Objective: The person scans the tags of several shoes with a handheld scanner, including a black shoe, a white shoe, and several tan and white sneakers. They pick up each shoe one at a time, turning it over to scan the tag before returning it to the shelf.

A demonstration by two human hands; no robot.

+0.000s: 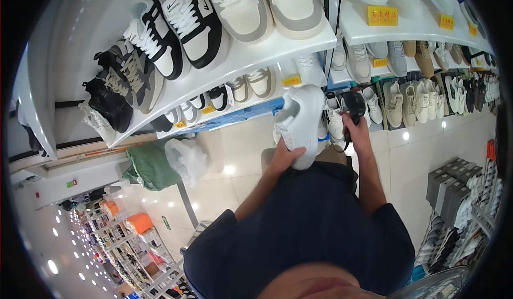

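Note:
My left hand (286,157) grips a white sneaker (309,122) by its heel end, with the thumb across it. The shoe is tilted up in front of my chest, its laces facing left. To its right, my right hand (357,130) is closed around a black handheld device (354,105) with a rounded head and a thin dark cord or strap. Its exact kind cannot be made out. Beyond both hands, white shoes (334,118) stand in a row on the lowest shelf, partly hidden by the held sneaker and the device.
Black-and-white sneakers (195,26) and others line a white shelf (256,50) at upper left. More shoe racks run to the right. A green bag (149,165) and a clear plastic bag (185,160) lie on the tiled floor. Grey boxes (451,184) are stacked at right.

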